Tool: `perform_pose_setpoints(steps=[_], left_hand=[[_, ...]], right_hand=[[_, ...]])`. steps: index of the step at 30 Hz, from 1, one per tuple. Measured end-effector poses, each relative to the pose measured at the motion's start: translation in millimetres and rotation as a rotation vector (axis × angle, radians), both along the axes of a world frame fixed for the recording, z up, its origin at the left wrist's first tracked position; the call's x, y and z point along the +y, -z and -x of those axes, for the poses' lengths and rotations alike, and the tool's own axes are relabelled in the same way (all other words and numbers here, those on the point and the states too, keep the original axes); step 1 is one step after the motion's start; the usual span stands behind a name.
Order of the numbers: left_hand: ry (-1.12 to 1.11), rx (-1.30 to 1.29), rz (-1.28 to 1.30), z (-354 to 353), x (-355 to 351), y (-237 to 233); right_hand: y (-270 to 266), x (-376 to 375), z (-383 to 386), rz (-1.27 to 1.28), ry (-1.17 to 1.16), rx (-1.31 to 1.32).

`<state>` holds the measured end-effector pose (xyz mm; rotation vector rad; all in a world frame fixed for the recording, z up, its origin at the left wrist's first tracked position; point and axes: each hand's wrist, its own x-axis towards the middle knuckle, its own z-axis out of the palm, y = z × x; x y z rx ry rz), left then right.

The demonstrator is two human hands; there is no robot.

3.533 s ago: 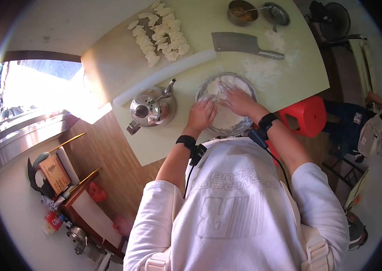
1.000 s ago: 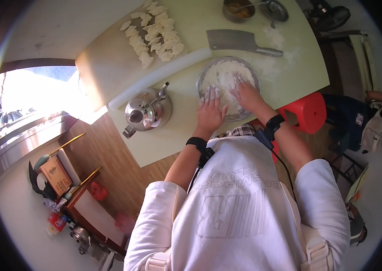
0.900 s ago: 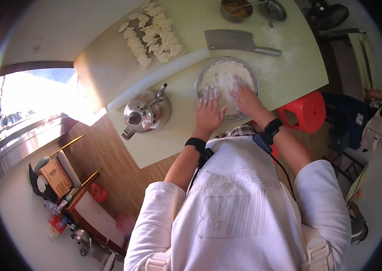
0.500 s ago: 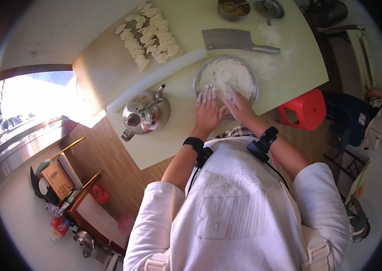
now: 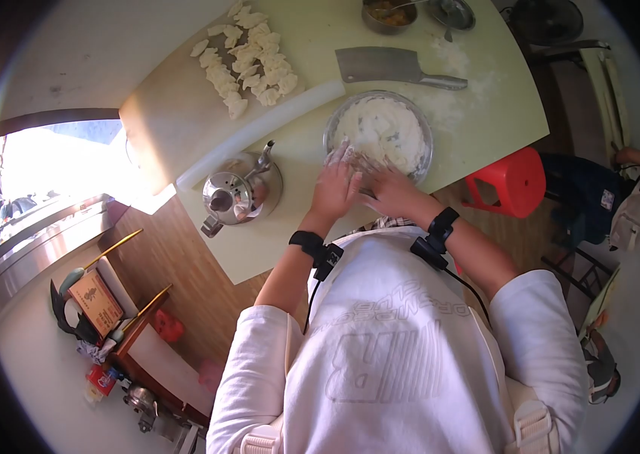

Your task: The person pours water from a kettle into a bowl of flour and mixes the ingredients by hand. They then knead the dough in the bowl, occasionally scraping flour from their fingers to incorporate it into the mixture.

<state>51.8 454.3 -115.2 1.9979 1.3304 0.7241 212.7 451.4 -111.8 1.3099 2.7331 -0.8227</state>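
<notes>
A round metal bowl [image 5: 430, 151] of white flour [image 5: 384, 129] stands at the table's near side. My left hand [image 5: 337, 184] is at the bowl's near left rim, fingers stretched out and dusted with flour. Beside it, my right hand [image 5: 396, 191] lies over the near rim, its floury fingers extended and pointing toward the left hand. The fingertips of the two hands come close together. A cleaver [image 5: 380, 66] lies flat just beyond the bowl. Left of my hands is a shiny metal kettle [image 5: 233, 193].
Several pale dumplings [image 5: 259, 57] lie in rows at the far left. A long whitish strip [image 5: 259, 132] crosses the table [image 5: 498, 113]. At the far edge are a bowl of filling [image 5: 389, 17] and a metal lid [image 5: 452, 13]. A red stool [image 5: 513, 181] stands at the right.
Both hands have drawn back from inside the bowl to its near rim. The right hand has turned inward toward the left, and more of the flour shows.
</notes>
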Motion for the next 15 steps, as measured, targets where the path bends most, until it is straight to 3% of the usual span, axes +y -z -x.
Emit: perform_pose_setpoints(steps=[4, 10, 12, 15], left_hand=[[-0.031, -0.001, 0.006, 0.4, -2.1, -0.6], [-0.081, -0.034, 0.056, 9.2, -4.5, -9.3], [-0.098, -0.059, 0.080, 12.3, -4.5, -9.2], [-0.098, -0.024, 0.066, 13.9, -3.7, -8.4]], right_hand=[[11.1, 1.1, 1.2, -0.060, 0.053, 0.011], [-38.4, 14.8, 1.9, 0.384, -0.048, -0.071], [-41.8, 9.4, -5.2, 0.278, 0.176, 0.264], [-47.5, 21.8, -11.6, 0.270, 0.315, 0.210]])
